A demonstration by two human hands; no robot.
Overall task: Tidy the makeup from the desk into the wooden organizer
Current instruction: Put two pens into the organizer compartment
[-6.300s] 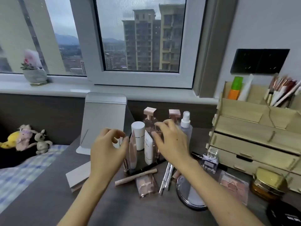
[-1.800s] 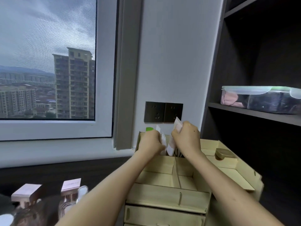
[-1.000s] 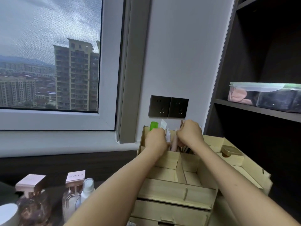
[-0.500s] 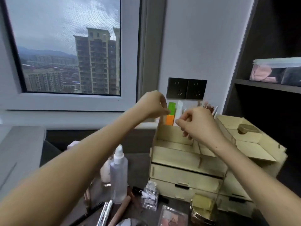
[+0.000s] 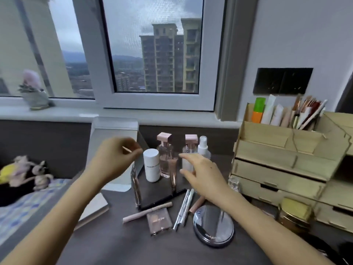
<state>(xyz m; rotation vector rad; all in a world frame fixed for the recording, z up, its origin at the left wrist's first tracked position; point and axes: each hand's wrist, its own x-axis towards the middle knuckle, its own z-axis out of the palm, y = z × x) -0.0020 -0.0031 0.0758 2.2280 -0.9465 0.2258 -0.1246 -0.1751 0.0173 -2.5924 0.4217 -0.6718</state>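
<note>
Pale plywood organizer [image 5: 267, 133], tubes [image 5: 268, 111] upright in top slot; right hand [image 5: 202, 175] spread, empty; left hand [image 5: 112, 161] curled, hold unclear.

Bare forearms [image 5: 72, 203]; perhaps a mole on right hand [image 5: 202, 176]

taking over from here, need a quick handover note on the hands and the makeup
Left hand: loosely curled, blurred; cannot tell if it pinches anything.
Right hand: open, empty, reaching toward the bottles at the back of the desk.
Done: tubes and brushes stand in the top compartments of the wooden organizer.
To do: bottles, white jar, pink pencil, palette, silver pens and round compact are on the desk.
</note>
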